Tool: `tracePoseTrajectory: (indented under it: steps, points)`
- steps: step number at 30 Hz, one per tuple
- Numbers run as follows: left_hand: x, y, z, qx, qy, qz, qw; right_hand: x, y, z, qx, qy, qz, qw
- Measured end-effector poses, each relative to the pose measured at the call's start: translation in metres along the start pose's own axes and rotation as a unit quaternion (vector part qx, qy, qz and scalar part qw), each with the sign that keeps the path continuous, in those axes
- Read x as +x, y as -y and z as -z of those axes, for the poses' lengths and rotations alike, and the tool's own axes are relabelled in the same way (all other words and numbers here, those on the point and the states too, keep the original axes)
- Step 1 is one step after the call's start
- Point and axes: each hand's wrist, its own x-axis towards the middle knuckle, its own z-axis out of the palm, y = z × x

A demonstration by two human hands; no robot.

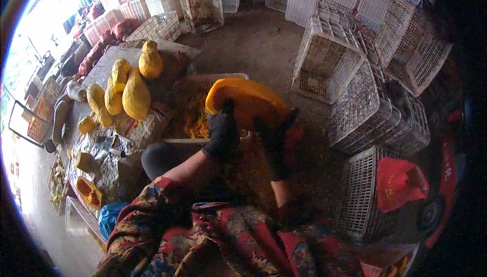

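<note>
My left hand [221,130], in a dark glove, grips the near left part of a large orange pumpkin piece [243,93]. My right hand [274,137], gloved too, is closed on its right end. Below the piece is a pale crate [187,140] holding orange-yellow scraps [200,125]. On a worn board at my left stand several pale-yellow peeled squashes [136,94], smaller cut chunks [83,161] and a scooped piece with orange pulp [89,191]. A small tool [114,145] lies among crumpled wrappings, too unclear to name.
Stacked plastic crates [327,59] line the back and right, one with a red bag [401,183] on it. Red sacks [122,28] lie at back left. A wheel [431,213] is at far right, a blue plastic bag [109,218] at lower left. The dirt floor [253,44] shows behind.
</note>
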Motion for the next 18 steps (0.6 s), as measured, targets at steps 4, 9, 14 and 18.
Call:
tracePoseTrajectory:
  steps: [4,9,14,18]
  points:
    - [-0.004,0.011,0.023,0.069,0.017,0.022,0.997,0.012,-0.006,-0.038,0.022,-0.054,-0.01,0.998]
    - [0.008,0.028,0.056,0.595,0.121,-0.171,0.776,0.03,0.007,-0.029,-0.002,-0.098,-0.044,0.994]
    - [-0.005,0.024,0.06,0.169,0.123,-0.047,0.977,0.053,-0.018,-0.001,-0.002,-0.049,-0.01,0.999]
    - [-0.014,0.0,0.041,0.234,0.097,-0.038,0.967,0.066,-0.046,0.018,0.218,0.021,0.026,0.975]
